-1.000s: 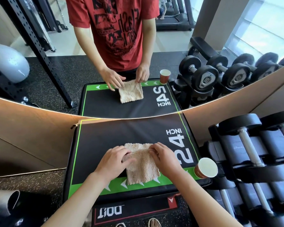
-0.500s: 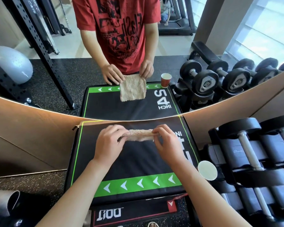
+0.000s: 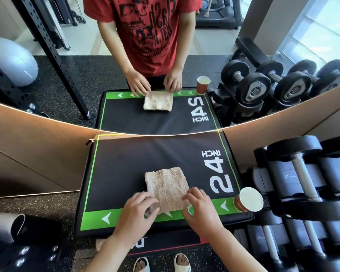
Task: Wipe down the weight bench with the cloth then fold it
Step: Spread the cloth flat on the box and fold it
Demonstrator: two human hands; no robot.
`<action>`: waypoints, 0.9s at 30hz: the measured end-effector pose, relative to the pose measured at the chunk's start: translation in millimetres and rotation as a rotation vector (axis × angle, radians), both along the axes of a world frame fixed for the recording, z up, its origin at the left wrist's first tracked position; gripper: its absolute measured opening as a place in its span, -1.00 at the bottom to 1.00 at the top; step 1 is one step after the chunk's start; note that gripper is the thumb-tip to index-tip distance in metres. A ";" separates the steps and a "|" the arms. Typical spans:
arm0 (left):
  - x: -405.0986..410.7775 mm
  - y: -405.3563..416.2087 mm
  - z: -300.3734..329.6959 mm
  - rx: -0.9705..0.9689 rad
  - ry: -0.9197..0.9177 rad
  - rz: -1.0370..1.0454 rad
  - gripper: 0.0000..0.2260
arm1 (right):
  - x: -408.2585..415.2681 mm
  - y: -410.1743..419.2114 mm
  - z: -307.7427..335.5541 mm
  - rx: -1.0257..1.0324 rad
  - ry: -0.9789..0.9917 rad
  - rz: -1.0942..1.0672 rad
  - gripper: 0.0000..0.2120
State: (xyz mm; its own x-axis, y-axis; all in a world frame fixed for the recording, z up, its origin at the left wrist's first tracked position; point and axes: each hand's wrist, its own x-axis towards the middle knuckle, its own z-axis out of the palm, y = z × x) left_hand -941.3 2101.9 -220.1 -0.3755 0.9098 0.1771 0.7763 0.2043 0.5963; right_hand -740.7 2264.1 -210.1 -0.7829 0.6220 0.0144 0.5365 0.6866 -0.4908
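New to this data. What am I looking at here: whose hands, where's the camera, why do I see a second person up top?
There is no robot here. One camera is worn on a person's head and looks forward and down, so the two bare arms entering from the bottom are the wearer's own.

The figure in the red shirt at the top is that same person, reflected in a wall mirror; the cloth, cup and dumbbells repeat there.

The surface is a black padded box with a green border and "24 INCH" printed on it. On it lies a beige cloth, folded into a rough square. The left hand and right hand each grip a near corner of it. A paper cup sits at the box's near right corner. Racked dumbbells stand to the right.
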 end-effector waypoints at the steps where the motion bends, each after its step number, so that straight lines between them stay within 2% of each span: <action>1: -1.1 5.9 0.1 -0.018 0.020 0.000 -0.74 | -6.7 2.5 1.5 0.008 0.000 -0.004 -0.73; 3: -2.0 15.5 -2.4 -0.078 0.062 -0.029 -0.64 | -18.8 8.0 3.9 0.020 -0.031 0.017 -0.65; 7: 3.7 19.6 -7.7 -0.167 0.143 -0.076 -0.60 | -23.5 13.1 1.4 -0.028 -0.136 0.112 -0.56; 14: 1.6 11.5 -14.5 -0.146 0.190 -0.068 -0.57 | -24.4 7.9 -22.0 -0.045 -0.090 0.139 -0.48; 27: -109.3 4.3 1.7 -0.258 0.268 0.062 -0.56 | -152.6 -3.0 -17.0 0.004 -0.062 0.161 -0.54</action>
